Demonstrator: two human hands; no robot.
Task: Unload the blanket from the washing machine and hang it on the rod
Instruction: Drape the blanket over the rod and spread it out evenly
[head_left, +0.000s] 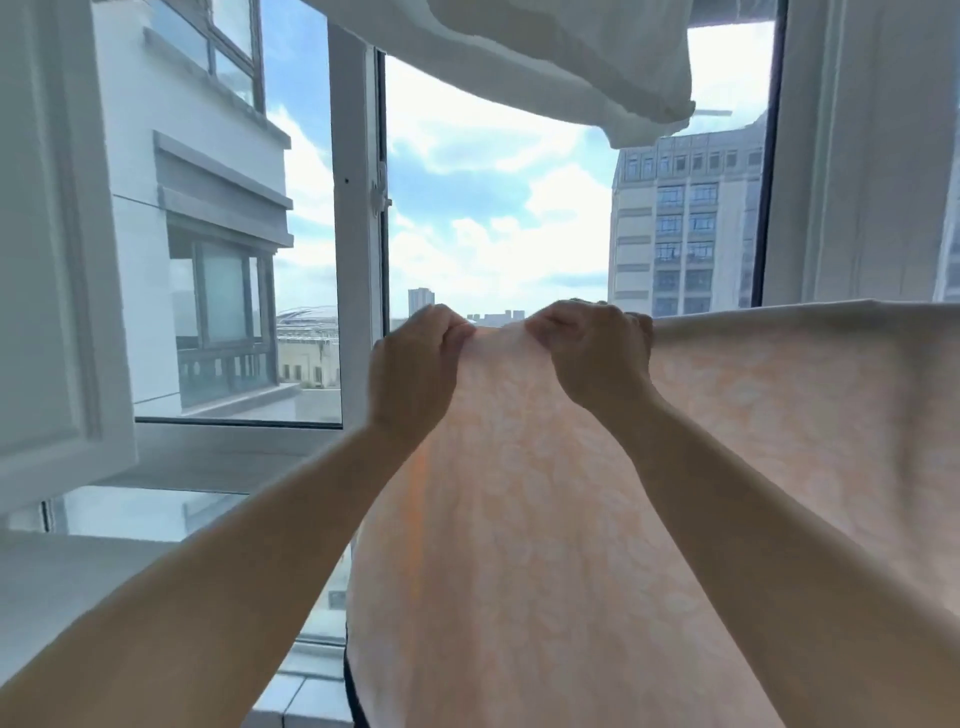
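Observation:
A pale peach blanket (519, 519) with a faint floral pattern hangs in front of me, its top edge stretching level toward the right. My left hand (415, 364) pinches the top edge near its left corner with curled fingers. My right hand (597, 348) grips the same edge a short way to the right. The rod itself is hidden under the folded top edge of the blanket. No washing machine is in view.
A white cloth (561, 57) hangs overhead across the top. Behind the blanket stands a white-framed window (358, 234), with an open sash (52, 260) swung in at the left. Buildings and sky lie outside. A tiled sill (311, 691) runs below.

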